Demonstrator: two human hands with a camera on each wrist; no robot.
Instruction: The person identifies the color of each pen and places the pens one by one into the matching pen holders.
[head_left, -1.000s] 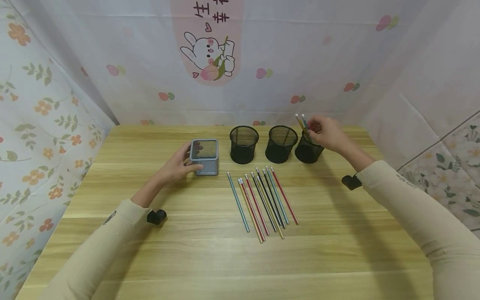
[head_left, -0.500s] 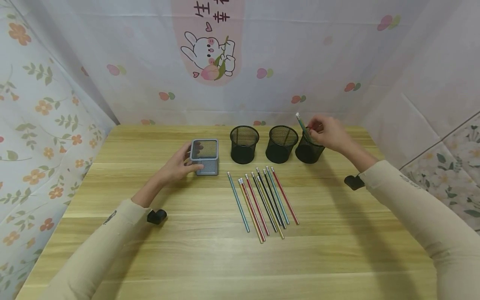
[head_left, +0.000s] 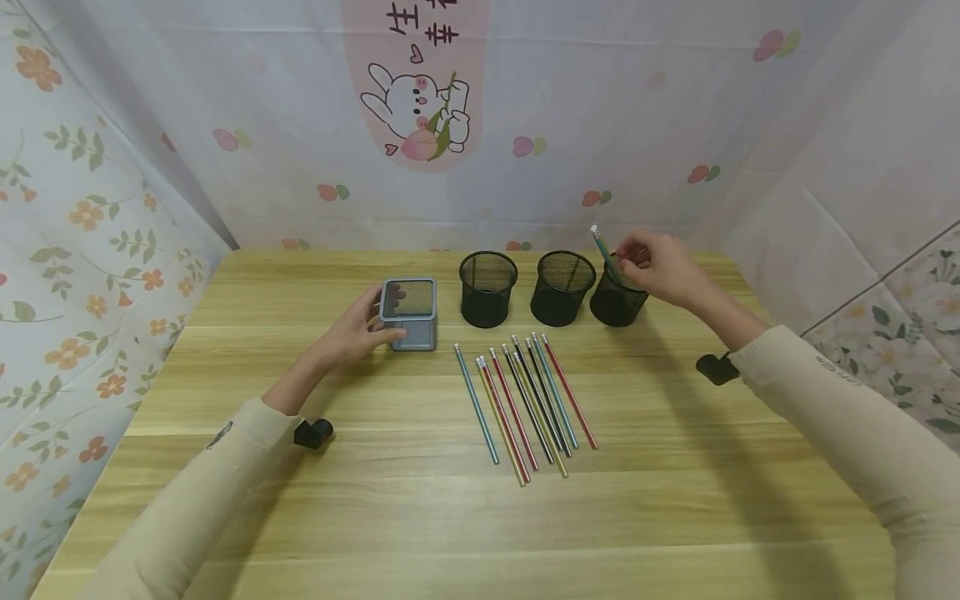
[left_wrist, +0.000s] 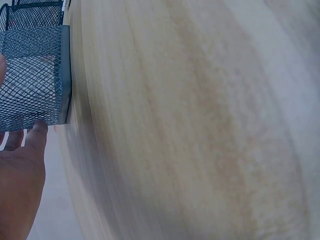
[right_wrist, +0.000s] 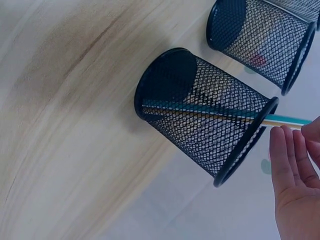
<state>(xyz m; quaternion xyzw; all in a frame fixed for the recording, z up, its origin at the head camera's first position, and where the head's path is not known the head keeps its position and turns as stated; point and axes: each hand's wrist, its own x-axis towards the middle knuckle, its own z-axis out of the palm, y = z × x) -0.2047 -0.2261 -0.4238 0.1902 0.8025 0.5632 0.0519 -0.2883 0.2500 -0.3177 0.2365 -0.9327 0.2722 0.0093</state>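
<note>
My left hand [head_left: 345, 337] grips a grey square mesh pen holder [head_left: 422, 337], with the thumb on its front and the other fingers behind its left side. It stands upright on the table. In the right wrist view, a green-blue pencil and a yellow pencil [right_wrist: 286, 119] stand slanted in the rightmost black round mesh pen holder [right_wrist: 205, 125]. My right hand [head_left: 660, 271] pinches these pencils just above the rim, and the thumb covers part of them. From the head view, their white eraser ends lean up to the left.
Two more black round mesh pen holders, the left one [head_left: 486, 308] and the middle one [head_left: 557, 307], stand between my hands. Several pencils [head_left: 517, 417] in blue, red, yellow and black lie in front of them on the wooden table [head_left: 360, 508]. A printed curtain [head_left: 300, 108] hangs behind.
The two pencils in the right pen holder stood apart at their eraser ends and now line up together. My right forearm has shifted slightly right. The left hand has stayed still.
</note>
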